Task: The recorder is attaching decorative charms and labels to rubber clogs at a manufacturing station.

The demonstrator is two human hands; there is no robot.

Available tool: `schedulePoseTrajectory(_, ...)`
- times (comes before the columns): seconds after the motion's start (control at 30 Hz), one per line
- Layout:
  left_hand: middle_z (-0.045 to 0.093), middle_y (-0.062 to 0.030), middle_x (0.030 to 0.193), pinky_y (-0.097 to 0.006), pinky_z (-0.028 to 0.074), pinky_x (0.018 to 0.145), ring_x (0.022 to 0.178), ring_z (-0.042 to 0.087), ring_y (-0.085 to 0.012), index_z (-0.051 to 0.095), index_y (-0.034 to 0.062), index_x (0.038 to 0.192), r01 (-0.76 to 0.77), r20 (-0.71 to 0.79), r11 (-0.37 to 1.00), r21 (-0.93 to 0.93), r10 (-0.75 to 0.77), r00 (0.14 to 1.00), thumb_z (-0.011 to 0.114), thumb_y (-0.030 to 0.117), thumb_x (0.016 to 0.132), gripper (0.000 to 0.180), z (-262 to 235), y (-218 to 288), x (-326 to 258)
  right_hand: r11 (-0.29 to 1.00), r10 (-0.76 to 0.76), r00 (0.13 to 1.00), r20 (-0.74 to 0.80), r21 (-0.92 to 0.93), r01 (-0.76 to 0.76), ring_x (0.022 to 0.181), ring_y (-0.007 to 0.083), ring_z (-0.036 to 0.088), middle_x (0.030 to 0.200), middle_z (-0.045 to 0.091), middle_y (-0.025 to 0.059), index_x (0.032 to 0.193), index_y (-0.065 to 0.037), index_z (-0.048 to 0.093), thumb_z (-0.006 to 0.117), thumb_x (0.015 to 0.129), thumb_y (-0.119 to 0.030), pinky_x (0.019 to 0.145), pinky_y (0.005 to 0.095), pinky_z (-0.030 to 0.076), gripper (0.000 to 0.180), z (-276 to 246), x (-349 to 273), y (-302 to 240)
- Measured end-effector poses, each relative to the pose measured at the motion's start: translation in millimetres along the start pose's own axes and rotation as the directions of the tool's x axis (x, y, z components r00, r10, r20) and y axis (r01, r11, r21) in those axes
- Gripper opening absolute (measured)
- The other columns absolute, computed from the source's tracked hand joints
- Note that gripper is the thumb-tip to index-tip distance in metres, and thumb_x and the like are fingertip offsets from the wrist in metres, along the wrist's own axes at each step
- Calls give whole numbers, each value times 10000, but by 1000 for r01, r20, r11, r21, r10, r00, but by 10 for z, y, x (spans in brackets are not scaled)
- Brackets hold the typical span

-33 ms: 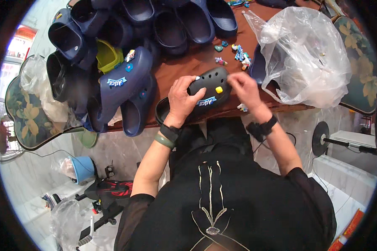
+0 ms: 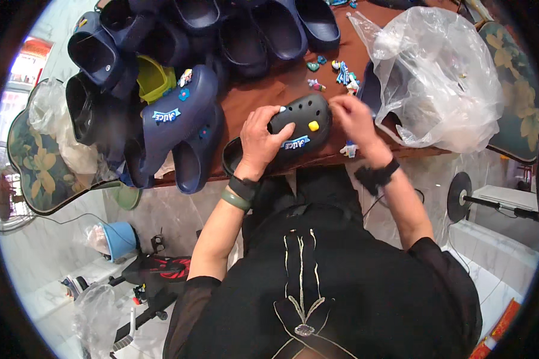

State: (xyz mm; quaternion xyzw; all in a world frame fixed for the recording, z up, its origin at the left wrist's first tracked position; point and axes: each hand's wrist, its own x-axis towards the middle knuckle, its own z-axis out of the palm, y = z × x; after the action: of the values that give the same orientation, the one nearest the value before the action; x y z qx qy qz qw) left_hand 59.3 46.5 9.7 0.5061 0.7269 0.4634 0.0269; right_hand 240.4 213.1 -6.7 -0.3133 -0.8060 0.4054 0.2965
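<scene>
Left hand (image 2: 259, 140) fingers clasp the black clog (image 2: 296, 125); right hand (image 2: 354, 119) touches its toe.

Black clog (image 2: 293, 128), yellow charm (image 2: 313, 125), toe up-right, table edge

Even daylight, brightest at left edge, glare on clear plastic bag (image 2: 440, 75), right hand (image 2: 354, 119) motion-blurred, heavy fisheye bending, black vignette corners

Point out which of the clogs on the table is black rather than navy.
The black clog at the table's near edge, held by the left hand. It carries a yellow charm; the piled clogs are all navy.
</scene>
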Motion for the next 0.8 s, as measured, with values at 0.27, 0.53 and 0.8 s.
schedulePoseTrajectory(0.27,666,-79,950,-370,507,770,877,634,-277,670,85,982,106,-8,990,-96,-107,994,792,220,699,336,-22,-44,55,947,-38,775,631,-225,229,850,305,581,899,542,122,1022,-21,515,813,686,-117,731,390,478,459,-672,-91,59)
schedulePoseTrajectory(0.53,665,-65,952,-374,484,757,887,624,-261,661,107,998,-5,-18,1000,8,5,1000,783,245,687,361,42,-33,9,905,45,833,552,-376,200,808,341,596,858,576,149,1008,-2,544,707,744,-39,716,419,474,313,-503,-320,76)
schedulePoseTrajectory(0.8,653,-38,946,-377,454,737,879,604,-252,645,117,981,-16,-22,999,38,16,1000,775,251,683,352,30,-30,0,960,-69,957,281,-244,140,790,327,647,899,653,172,1065,9,631,586,859,-36,705,365,513,215,-456,52,-93)
